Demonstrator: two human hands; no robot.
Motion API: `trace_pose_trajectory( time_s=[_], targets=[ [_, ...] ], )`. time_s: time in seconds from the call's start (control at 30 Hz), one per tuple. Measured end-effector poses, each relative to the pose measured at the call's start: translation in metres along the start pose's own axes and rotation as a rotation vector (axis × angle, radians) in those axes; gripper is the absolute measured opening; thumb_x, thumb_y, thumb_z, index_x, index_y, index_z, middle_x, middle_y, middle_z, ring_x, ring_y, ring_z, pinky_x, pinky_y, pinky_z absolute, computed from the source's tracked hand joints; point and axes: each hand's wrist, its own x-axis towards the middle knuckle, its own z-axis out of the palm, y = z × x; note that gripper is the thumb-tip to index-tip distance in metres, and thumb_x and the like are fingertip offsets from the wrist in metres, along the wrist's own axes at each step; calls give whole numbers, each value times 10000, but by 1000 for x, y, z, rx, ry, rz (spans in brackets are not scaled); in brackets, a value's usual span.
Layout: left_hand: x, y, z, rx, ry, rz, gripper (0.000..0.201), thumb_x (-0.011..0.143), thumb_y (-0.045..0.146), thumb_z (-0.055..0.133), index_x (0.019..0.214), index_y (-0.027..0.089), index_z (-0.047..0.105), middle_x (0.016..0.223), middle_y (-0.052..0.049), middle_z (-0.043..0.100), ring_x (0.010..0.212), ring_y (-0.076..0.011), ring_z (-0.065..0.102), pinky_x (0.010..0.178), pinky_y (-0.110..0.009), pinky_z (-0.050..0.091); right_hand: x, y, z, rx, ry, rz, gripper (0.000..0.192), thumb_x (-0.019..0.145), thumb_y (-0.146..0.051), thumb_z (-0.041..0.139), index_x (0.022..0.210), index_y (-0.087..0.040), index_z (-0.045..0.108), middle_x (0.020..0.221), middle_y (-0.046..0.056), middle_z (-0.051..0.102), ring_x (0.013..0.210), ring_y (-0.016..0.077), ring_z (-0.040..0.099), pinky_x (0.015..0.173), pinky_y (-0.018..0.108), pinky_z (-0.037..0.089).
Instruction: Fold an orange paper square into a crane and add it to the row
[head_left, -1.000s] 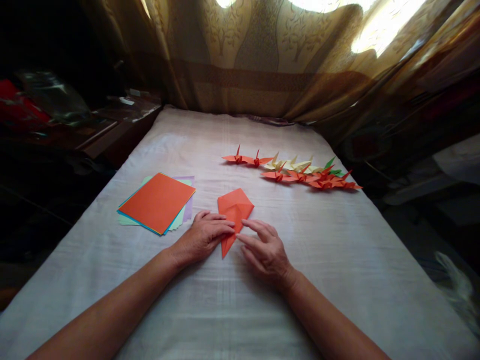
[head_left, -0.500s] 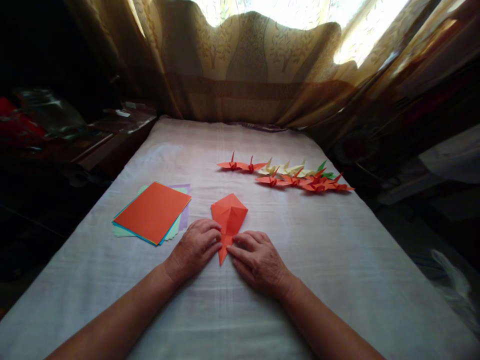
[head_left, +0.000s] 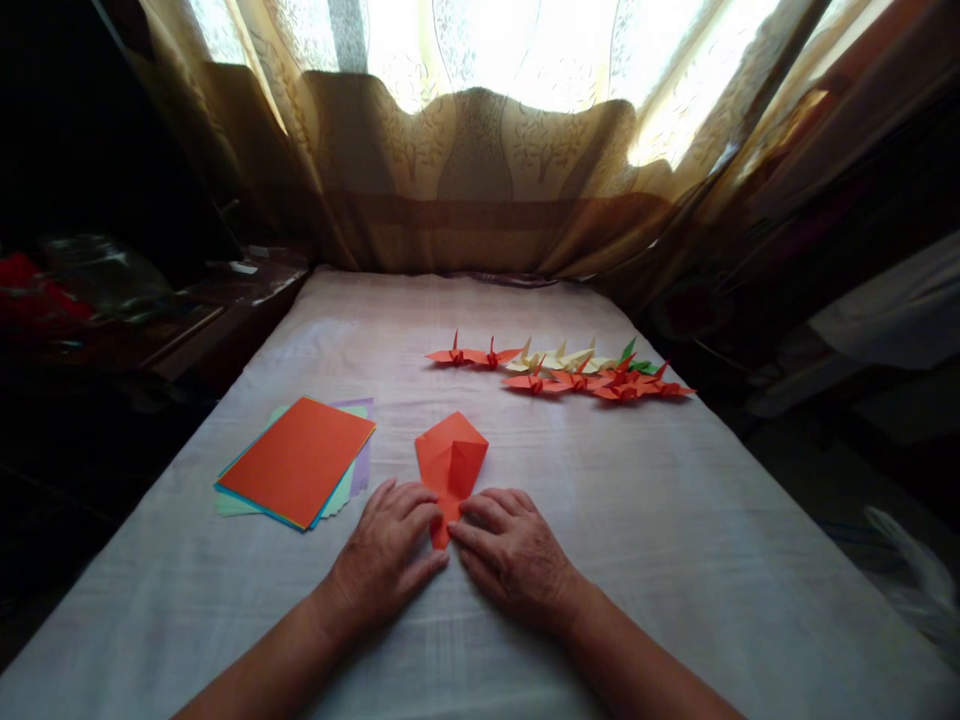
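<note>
A partly folded sheet of orange origami paper (head_left: 452,457) lies flat on the cloth, its wide pointed end away from me and its narrow end toward me. My left hand (head_left: 390,545) grips the narrow end from the left, with the thumb by the near tip and the fingers curled at the edge. From the other side, my right hand (head_left: 514,550) presses its fingertips on the same narrow part. The very tip is partly hidden by my left fingers.
To the left lies a stack of coloured paper (head_left: 296,462), orange on top. Several folded paper cranes (head_left: 577,378) in orange, cream and green stand at the back right. A pale cloth (head_left: 675,580) covers the surface; a patterned curtain (head_left: 472,160) hangs beyond it.
My left thumb has moved to the near tip, and less of the narrow point shows below my fingers. The view has tilted up slightly, so everything sits lower.
</note>
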Motion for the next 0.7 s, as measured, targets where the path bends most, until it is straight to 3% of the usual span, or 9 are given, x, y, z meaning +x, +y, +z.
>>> trace_pose_trajectory(
  time_s=[0.17, 0.33, 0.53, 0.7],
  targets=[
    [-5, -7, 7, 83, 7, 89, 297, 901, 274, 587, 1196, 233, 584, 1345, -89, 601, 1301, -278, 503, 1142, -552, 318, 0, 1, 1, -14, -15, 8, 278, 919, -298, 573, 1187, -259, 639, 1149, 55, 662, 1058, 233, 527, 925, 397, 371],
    [-7, -10, 10, 126, -14, 141, 351, 942, 311, 549, 1272, 193, 556, 1337, -96, 622, 1276, -252, 540, 1132, -496, 366, -2, 11, 2, -16, -108, 57, 348, 943, -372, 537, 1271, -289, 618, 1275, 47, 646, 1181, 254, 511, 1017, 431, 334],
    [-6, -8, 11, 173, -8, 164, 358, 958, 310, 535, 1307, 241, 575, 1341, -68, 619, 1265, -253, 543, 1147, -513, 330, -2, 28, -8, 10, -375, 140, 569, 971, -525, 442, 1491, -300, 387, 1532, 21, 413, 1451, 276, 264, 1176, 505, 145],
    [-6, -8, 12, 196, 20, 165, 333, 965, 297, 520, 1283, 250, 606, 1329, -68, 625, 1250, -249, 551, 1158, -510, 294, 6, 50, -14, -37, -445, 187, 628, 974, -533, 425, 1530, -274, 293, 1595, 35, 268, 1487, 291, 173, 1189, 547, 102]
  ],
)
